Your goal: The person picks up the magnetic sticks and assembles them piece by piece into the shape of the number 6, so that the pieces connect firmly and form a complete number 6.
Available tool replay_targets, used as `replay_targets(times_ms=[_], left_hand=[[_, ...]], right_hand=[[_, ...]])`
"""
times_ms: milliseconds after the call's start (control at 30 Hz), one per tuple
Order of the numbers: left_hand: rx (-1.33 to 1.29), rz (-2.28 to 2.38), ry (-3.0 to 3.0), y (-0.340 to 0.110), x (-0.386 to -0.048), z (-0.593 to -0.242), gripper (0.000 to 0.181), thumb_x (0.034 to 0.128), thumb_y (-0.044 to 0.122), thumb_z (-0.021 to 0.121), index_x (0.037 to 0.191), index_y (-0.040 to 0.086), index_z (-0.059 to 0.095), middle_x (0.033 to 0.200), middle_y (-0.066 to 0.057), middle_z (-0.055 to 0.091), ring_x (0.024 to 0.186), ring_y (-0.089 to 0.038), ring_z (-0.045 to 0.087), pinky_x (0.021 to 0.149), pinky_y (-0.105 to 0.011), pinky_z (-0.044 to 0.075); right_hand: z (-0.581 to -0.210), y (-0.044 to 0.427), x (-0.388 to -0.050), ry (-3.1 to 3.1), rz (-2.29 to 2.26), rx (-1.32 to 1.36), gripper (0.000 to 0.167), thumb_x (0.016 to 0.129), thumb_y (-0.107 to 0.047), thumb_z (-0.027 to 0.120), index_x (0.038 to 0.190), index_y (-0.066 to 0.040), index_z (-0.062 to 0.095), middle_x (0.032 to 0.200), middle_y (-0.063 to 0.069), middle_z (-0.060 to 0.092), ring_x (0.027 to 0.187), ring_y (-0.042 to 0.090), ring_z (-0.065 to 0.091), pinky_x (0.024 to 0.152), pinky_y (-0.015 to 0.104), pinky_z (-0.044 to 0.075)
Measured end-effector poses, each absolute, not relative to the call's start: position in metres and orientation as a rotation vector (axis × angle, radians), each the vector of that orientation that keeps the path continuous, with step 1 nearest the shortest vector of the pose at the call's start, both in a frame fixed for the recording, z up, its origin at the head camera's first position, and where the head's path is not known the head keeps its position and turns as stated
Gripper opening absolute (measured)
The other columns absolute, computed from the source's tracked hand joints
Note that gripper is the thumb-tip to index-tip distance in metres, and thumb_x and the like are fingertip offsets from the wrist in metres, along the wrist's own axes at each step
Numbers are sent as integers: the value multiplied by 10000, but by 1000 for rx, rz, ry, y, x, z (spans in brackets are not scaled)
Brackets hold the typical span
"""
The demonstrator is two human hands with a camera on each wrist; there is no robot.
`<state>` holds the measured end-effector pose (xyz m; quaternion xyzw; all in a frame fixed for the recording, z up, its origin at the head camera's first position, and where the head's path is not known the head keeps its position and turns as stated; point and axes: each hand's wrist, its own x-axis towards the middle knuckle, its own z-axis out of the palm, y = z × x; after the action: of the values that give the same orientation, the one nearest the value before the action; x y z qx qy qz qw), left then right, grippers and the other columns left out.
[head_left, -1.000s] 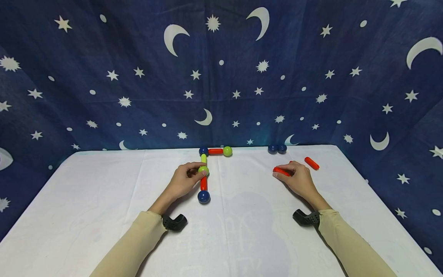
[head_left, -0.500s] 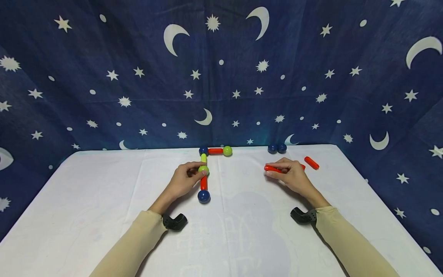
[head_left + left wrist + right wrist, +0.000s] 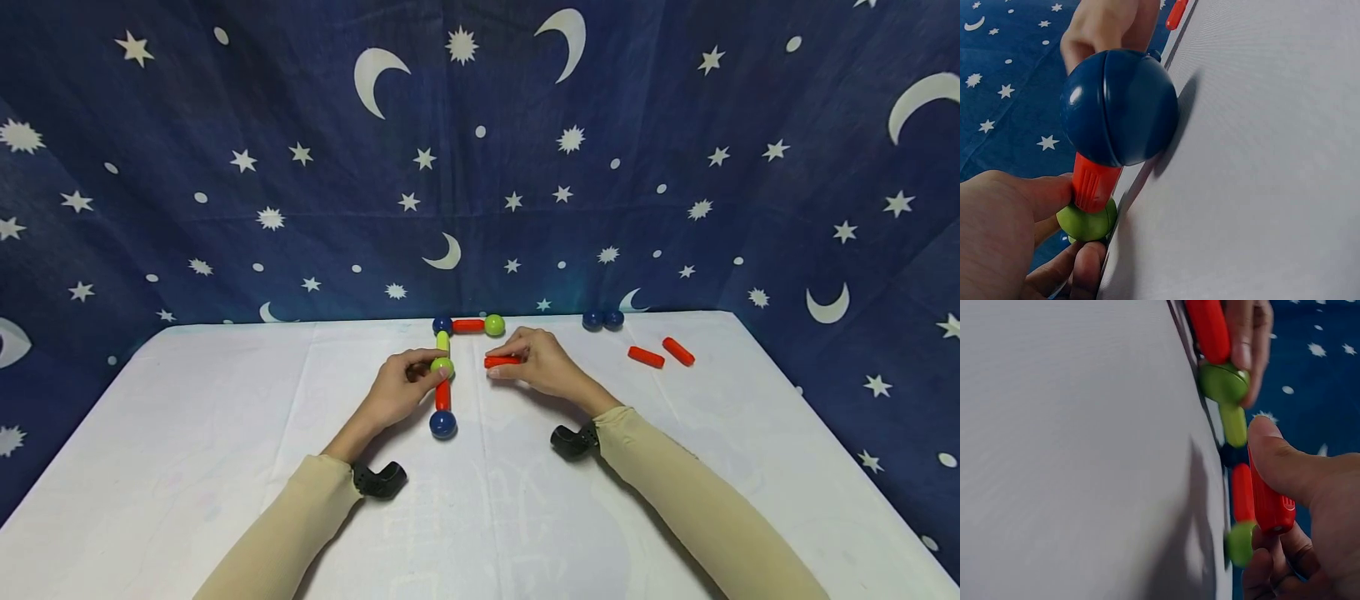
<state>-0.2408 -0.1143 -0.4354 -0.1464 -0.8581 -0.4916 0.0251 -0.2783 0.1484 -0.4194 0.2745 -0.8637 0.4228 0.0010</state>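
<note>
In the head view, a person's left hand (image 3: 403, 385) pinches the middle green ball (image 3: 442, 368). The right hand (image 3: 546, 364) is near that ball, on its right side, and grips the held red stick (image 3: 502, 362) between thumb and fingers. The stick's free end points at the middle green ball, but there is a gap between them. Behind the middle green ball come a yellow-green stick (image 3: 443, 342) and the back blue ball (image 3: 443, 326); from there, the back red stick (image 3: 468, 326) runs right to the back green ball (image 3: 494, 326). In front of the middle green ball are the front red stick (image 3: 443, 396) and the front blue ball (image 3: 443, 425) (round and shiny). Well to the right of the middle green ball lie two loose red sticks (image 3: 646, 357) and, farther back, two more blue balls (image 3: 592, 320). All this is on a white surface (image 3: 187, 458).

In the left wrist view, the front blue ball looks very big and hides what the right hand holds. The left hand's fingers are on the middle green ball.

In the right wrist view, the right hand's thumb presses along the held red stick, which is apart from the middle green ball.
</note>
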Motion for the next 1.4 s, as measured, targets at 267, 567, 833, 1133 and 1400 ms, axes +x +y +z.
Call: replay_targets(times_ms=[267,567,833,1133,1400], left_hand=[[-462,-1515,-2669,-115,-241,-436,321,966,147,705,1270,43,699,1065,-113,693,867,-220,587,792,-319,498],[-481,-1518,-2652,-115,-242,-435,318,963,141,710,1263,37,702,1049,-117,697,854,-219,599,783,-327,508],[-445,-1506,-2682,-115,-241,-434,317,973,166,699,1271,58,702,1075,-109,686,870,-229,581,791,-328,502],[-430,-1517,-2685,-114,-241,-435,315,973,165,700,1272,65,703,1059,-102,675,872,-235,557,783,-331,481],[-435,-1518,-2671,-114,-241,-435,319,961,152,713,1265,54,704,1042,-97,675,867,-227,562,770,-306,478]], right_hand=[[-421,115,-290,-2785,1255,944,319,791,-159,890,1087,-76,805,880,-1,684,829,155,554,728,293,421],[-420,104,-290,-2801,1243,967,349,784,-191,899,1101,-81,802,877,-2,659,827,143,552,714,280,436],[-420,122,-285,-2739,1269,889,361,798,-209,889,1122,-80,793,907,18,687,807,168,565,707,301,460],[-420,193,-272,-2607,1401,580,372,821,-190,870,1156,-58,775,972,135,683,865,234,598,724,302,490],[-423,269,-258,-2502,1292,381,337,858,-146,835,1162,-18,762,971,179,679,821,129,583,699,185,465]])
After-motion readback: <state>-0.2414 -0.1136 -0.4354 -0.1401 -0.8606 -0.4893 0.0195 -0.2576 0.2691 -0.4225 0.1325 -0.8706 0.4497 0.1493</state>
